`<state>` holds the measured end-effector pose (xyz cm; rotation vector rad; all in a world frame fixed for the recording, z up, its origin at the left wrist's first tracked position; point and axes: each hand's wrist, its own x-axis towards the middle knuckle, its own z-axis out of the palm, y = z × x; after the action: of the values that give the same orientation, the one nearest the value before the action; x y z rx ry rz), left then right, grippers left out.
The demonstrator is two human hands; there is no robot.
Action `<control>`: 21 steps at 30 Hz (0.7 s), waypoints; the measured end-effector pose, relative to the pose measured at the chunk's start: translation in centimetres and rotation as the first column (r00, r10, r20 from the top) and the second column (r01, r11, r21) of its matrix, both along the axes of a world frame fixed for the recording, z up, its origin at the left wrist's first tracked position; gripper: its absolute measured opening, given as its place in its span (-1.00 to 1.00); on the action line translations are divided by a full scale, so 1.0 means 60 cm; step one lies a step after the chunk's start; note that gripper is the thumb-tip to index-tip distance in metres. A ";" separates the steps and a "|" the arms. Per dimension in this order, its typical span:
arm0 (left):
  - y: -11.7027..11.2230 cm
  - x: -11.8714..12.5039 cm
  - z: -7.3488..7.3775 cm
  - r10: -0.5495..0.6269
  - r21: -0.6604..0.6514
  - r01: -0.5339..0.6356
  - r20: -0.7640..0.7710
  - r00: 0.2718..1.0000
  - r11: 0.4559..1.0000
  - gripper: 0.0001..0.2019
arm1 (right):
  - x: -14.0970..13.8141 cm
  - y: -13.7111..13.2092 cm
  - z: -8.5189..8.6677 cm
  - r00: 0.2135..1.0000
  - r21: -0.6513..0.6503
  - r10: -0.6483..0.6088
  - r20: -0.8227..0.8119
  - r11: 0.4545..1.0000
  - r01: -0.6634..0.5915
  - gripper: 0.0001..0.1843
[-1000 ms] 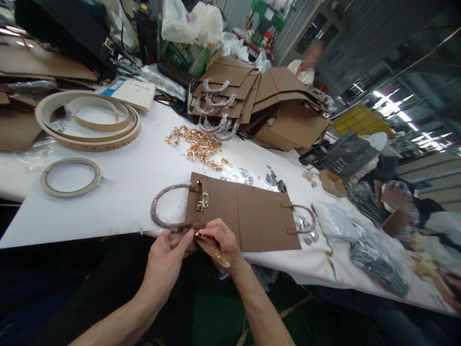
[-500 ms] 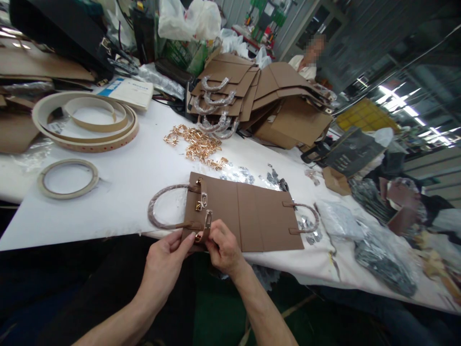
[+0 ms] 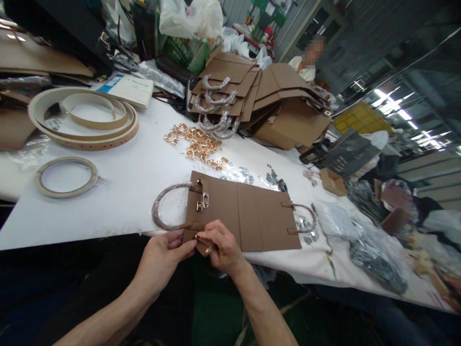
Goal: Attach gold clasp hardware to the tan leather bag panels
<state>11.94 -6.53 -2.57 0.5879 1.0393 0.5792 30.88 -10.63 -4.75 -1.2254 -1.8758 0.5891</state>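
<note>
A flat brown leather bag piece (image 3: pixel 248 216) with a round handle (image 3: pixel 163 209) at each end lies at the near edge of the white table (image 3: pixel 137 178). A gold clasp (image 3: pixel 202 199) sits near its left end. My left hand (image 3: pixel 162 257) pinches the near left corner of the piece. My right hand (image 3: pixel 221 247) is closed on a small brown strap with a gold fitting (image 3: pixel 201 240) at that same corner. Both hands touch each other there.
A heap of gold fittings (image 3: pixel 198 144) lies mid-table. Behind it is a stack of brown bag pieces (image 3: pixel 252 91). Rolls of tape (image 3: pixel 82 117) and a thin ring (image 3: pixel 66 175) lie left. Plastic-wrapped parts (image 3: pixel 360 240) are at right. A person (image 3: pixel 306 62) sits beyond the stack.
The strap with the gold fitting stood up over the piece half a second ago; now it is folded down under my right fingers at the near edge.
</note>
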 end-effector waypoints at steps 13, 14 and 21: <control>0.019 -0.016 0.000 -0.183 0.132 0.198 -0.119 0.976 0.971 -0.75 | -0.010 0.012 0.001 0.999 -0.061 -0.033 0.022 0.998 0.035 -0.82; 0.021 -0.015 0.003 -0.175 0.105 0.183 -0.080 0.981 0.978 -0.69 | -0.011 0.014 0.006 0.999 -0.076 -0.032 0.007 0.997 0.032 -0.82; 0.038 -0.028 0.044 -0.193 0.092 0.187 0.074 0.978 0.978 -0.41 | 0.048 -0.048 0.073 0.979 -0.162 -0.113 0.170 0.977 0.141 -0.13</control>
<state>10.25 -4.24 0.10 0.7235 0.8728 0.4762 33.75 -13.52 -0.37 -1.5345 -1.8904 0.6095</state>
